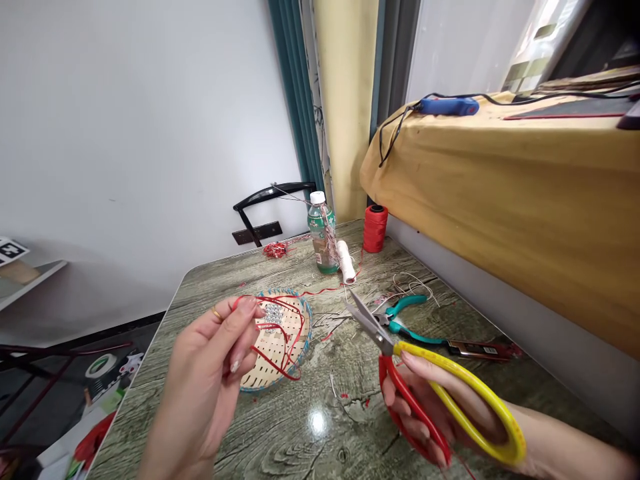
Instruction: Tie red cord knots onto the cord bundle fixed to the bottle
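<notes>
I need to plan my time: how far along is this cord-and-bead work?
Done: small silver beads lie gathered in the woven tray. In hand: the left hand pinches red cord that loops over the tray, and the right hand holds scissors with blades slightly open, away from the cord. Left: the cord looks uncut here, and no bead is visibly threaded.

Counts on and around the worktop (320, 427)

Two hands: the left hand (200, 387) and the right hand (440, 413). One pair of scissors (400, 353) with one red and one yellow loop. One woven basket (280, 347) near the middle, one cluster of silver beads (273, 313) in it. One pair of teal pliers (405, 313). Toward the far edge: one bottle (321, 233), one white thread spool (346, 261), one red thread spool (375, 228). One lighter (475, 349) by the right edge.
</notes>
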`<state>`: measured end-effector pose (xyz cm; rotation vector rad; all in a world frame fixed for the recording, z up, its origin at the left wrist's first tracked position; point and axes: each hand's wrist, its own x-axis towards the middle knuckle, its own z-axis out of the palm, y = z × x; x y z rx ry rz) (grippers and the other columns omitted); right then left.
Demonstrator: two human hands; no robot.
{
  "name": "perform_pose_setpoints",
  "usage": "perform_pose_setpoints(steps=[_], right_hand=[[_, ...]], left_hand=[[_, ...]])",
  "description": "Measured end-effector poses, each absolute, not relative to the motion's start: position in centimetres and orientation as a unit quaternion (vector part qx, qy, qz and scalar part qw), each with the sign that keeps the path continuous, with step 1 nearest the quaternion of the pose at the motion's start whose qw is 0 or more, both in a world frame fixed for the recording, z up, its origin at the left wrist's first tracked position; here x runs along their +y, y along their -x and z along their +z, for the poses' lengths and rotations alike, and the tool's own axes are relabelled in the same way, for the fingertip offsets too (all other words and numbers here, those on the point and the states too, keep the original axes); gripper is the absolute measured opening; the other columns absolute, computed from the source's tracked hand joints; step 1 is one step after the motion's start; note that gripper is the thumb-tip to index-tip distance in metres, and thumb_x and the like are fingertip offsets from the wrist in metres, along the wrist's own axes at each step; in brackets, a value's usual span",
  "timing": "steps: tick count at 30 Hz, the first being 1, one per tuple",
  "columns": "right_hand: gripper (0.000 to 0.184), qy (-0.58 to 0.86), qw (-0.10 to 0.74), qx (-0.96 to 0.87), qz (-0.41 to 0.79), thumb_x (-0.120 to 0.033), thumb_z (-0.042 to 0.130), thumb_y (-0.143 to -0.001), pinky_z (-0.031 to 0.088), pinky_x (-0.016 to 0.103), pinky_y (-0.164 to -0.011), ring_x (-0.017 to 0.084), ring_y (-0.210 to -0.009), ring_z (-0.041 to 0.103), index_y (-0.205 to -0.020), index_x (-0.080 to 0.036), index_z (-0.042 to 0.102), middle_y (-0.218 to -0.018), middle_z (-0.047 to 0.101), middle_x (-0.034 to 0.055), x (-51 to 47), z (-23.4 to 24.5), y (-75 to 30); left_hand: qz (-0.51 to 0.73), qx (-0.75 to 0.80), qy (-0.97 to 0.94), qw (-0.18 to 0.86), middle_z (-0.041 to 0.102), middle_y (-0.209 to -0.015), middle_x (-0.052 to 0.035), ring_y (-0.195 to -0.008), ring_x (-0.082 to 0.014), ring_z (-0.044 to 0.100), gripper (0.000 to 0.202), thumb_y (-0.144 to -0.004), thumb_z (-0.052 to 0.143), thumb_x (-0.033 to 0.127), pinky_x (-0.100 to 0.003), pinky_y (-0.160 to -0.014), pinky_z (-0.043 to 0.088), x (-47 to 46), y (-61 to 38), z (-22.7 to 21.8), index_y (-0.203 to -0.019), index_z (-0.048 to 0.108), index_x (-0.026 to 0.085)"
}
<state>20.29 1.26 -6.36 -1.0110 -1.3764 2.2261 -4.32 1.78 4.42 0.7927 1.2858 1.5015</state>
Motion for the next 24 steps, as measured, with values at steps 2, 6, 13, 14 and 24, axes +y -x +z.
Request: perform_pose_setpoints(steps=[2, 6, 13, 14, 24], right_hand=[[0.065, 0.343, 0.142, -0.373, 0.85, -0.067, 0.012, -0.078, 0.046, 0.029, -0.045, 0.012, -0.047, 0.047, -0.08, -0.023, 0.06, -0.059, 0.046, 0.0014, 1.1, -6.7, -20.0], [0.064, 0.32, 0.163, -0.29, 0.887, -0.072, 0.027, -0.072, 0.05, 0.033, -0.049, 0.014, -0.054, 0.054, -0.076, -0.018, 0.062, -0.065, 0.052, 0.0037, 2.0, -5.9, -18.9], [0.057, 0.31, 0.229, -0.328, 0.863, -0.073, 0.038, -0.067, 0.044, 0.022, -0.04, 0.007, -0.041, 0.042, -0.074, -0.019, 0.055, -0.053, 0.049, -0.0023, 4.3, -4.0, -16.6], [0.057, 0.31, 0.232, -0.337, 0.858, -0.073, 0.038, -0.067, 0.042, 0.02, -0.038, 0.006, -0.039, 0.041, -0.073, -0.019, 0.055, -0.051, 0.048, -0.003, 4.5, -4.0, -16.5], [0.058, 0.36, 0.257, -0.455, 0.773, -0.076, 0.03, -0.068, 0.033, 0.017, -0.032, 0.005, -0.032, 0.035, -0.068, -0.021, 0.049, -0.045, 0.042, -0.0054, 4.8, -6.0, -16.9]], left_hand=[[0.618, 0.529, -0.325, 0.482, 0.042, -0.055, 0.004, -0.041, -0.0003, 0.021, 0.016, -0.065, 0.07, 0.028, -0.008, -0.031, 0.021, 1.7, 4.3, 4.6, -0.062, 0.062, 0.014], [0.611, 0.534, -0.324, 0.486, 0.038, -0.051, 0.0046, -0.04, -0.0012, 0.021, 0.016, -0.064, 0.07, 0.029, -0.009, -0.031, 0.021, 1.5, 4.3, 4.8, -0.061, 0.062, 0.015], [0.609, 0.541, -0.308, 0.492, 0.035, -0.047, 0.0056, -0.04, -0.001, 0.02, 0.023, -0.056, 0.076, 0.033, -0.01, -0.031, 0.02, 1.3, 4.3, 5.0, -0.058, 0.061, 0.015], [0.609, 0.541, -0.307, 0.493, 0.035, -0.047, 0.0057, -0.04, -0.0008, 0.02, 0.024, -0.055, 0.076, 0.033, -0.01, -0.031, 0.02, 1.3, 4.3, 5.1, -0.058, 0.061, 0.015], [0.592, 0.543, -0.323, 0.501, 0.034, -0.046, 0.0059, -0.04, -0.001, 0.02, 0.022, -0.058, 0.075, 0.033, -0.009, -0.032, 0.02, 1.2, 4.4, 4.9, -0.061, 0.062, 0.015]])
